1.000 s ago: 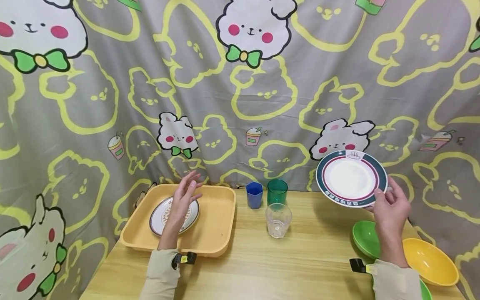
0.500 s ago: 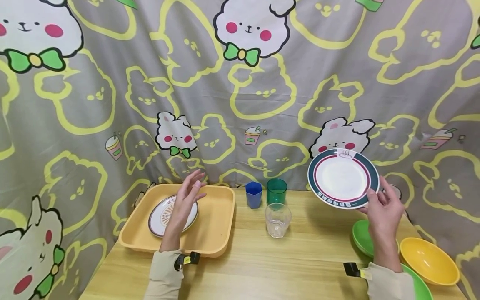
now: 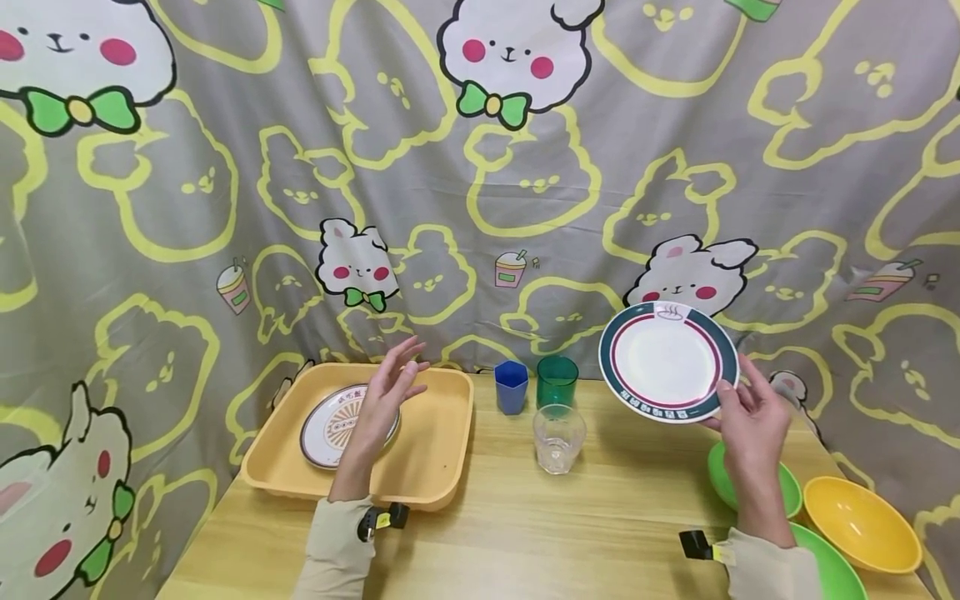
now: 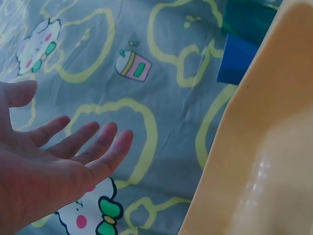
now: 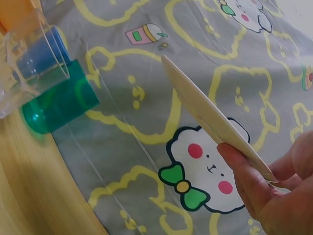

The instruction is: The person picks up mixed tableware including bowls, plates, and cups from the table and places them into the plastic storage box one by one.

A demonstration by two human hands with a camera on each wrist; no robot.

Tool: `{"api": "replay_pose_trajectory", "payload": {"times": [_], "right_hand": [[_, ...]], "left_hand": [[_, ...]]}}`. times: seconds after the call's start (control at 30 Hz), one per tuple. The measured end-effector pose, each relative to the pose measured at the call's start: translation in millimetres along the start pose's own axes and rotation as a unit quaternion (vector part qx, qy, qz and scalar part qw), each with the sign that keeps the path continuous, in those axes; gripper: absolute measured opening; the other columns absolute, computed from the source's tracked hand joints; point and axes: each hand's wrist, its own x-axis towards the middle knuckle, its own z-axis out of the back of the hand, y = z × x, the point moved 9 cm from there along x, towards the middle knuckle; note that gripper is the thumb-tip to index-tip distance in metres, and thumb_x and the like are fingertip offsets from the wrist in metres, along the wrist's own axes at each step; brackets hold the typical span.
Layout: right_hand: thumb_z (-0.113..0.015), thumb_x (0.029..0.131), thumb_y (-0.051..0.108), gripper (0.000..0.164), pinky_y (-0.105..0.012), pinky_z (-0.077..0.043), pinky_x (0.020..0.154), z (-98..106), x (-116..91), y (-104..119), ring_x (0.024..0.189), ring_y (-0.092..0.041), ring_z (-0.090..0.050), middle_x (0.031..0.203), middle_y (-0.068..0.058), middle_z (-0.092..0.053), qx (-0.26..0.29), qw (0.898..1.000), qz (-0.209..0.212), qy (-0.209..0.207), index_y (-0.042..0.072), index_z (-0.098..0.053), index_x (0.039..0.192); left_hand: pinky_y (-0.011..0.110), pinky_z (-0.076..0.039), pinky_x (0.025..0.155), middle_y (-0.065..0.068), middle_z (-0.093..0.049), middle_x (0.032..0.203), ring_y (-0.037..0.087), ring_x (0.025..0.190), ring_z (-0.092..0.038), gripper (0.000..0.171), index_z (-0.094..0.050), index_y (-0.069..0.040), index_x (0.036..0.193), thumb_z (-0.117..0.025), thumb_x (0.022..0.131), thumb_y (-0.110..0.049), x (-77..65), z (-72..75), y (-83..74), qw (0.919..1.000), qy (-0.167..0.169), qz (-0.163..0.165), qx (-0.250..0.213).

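A white plate (image 3: 666,362) with a dark green rim and a red ring is tilted up above the right side of the table. My right hand (image 3: 756,417) pinches its lower right edge between thumb and fingers. The right wrist view shows the plate (image 5: 215,117) nearly edge-on. My left hand (image 3: 384,402) hovers over the yellow tray (image 3: 431,450), fingers spread and holding nothing. Inside the tray lies a smaller white plate (image 3: 322,433) with an orange sunburst pattern, partly hidden by the left hand. In the left wrist view the left hand (image 4: 63,156) is apart from the tray.
A blue cup (image 3: 511,390), a green cup (image 3: 557,382) and a clear glass (image 3: 558,442) stand close together mid-table. At the right are green bowls (image 3: 780,487) and a yellow bowl (image 3: 862,525). A patterned curtain (image 3: 540,183) hangs behind the table.
My right hand has carried the green-rimmed plate leftward. The left hand has drifted slightly right above the tray, uncovering more of the smaller plate.
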Motion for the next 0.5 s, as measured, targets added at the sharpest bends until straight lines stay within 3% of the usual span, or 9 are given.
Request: {"api": "replay_pose_trajectory", "payload": {"times": [0.13, 0.23, 0.33, 0.5], "right_hand": [[-0.059, 0.1, 0.0, 0.055, -0.023, -0.057, 0.051, -6, -4, -1, 0.075, -0.004, -0.071, 0.114, -0.003, -0.066, 0.0, 1.0, 0.012, 0.01, 0.014, -0.051, 0.152], [-0.059, 0.1, -0.001, 0.054, -0.023, -0.057, 0.05, -11, -6, -3, 0.074, -0.003, -0.071, 0.111, 0.0, -0.067, -0.004, 1.0, 0.017, 0.015, 0.012, -0.051, 0.152], [-0.06, 0.101, 0.001, 0.054, -0.022, -0.057, 0.051, -18, -8, -4, 0.075, -0.002, -0.07, 0.125, -0.012, -0.067, -0.018, 0.999, 0.016, 0.028, 0.013, -0.05, 0.153], [-0.059, 0.102, 0.005, 0.055, -0.021, -0.058, 0.053, -30, -14, -7, 0.075, 0.0, -0.069, 0.144, -0.032, -0.052, -0.054, 0.997, 0.021, 0.057, 0.015, -0.048, 0.155]], "left_hand": [[0.062, -0.045, 0.106, 0.016, -0.044, 0.155, 0.033, 0.134, -0.051, 0.047, -0.039, -0.009, 0.156, -0.047, 0.111, -0.022, 0.2, -10.4, -0.3, 0.9999, 0.011, 0.005, -0.008], [0.061, -0.046, 0.106, 0.016, -0.045, 0.155, 0.035, 0.134, -0.051, 0.048, -0.04, -0.009, 0.156, -0.048, 0.111, -0.022, -0.5, -14.6, 0.5, 0.9998, 0.015, 0.01, -0.007], [0.058, -0.048, 0.105, 0.016, -0.046, 0.154, 0.032, 0.133, -0.052, 0.047, -0.04, -0.009, 0.155, -0.049, 0.11, -0.022, -1.4, -16.6, 1.1, 0.9998, 0.015, 0.013, -0.003], [0.058, -0.049, 0.104, 0.016, -0.047, 0.153, 0.033, 0.133, -0.052, 0.048, -0.041, -0.012, 0.155, -0.051, 0.11, -0.022, -4.0, -23.2, 1.4, 0.9997, 0.022, 0.013, -0.006]]}}
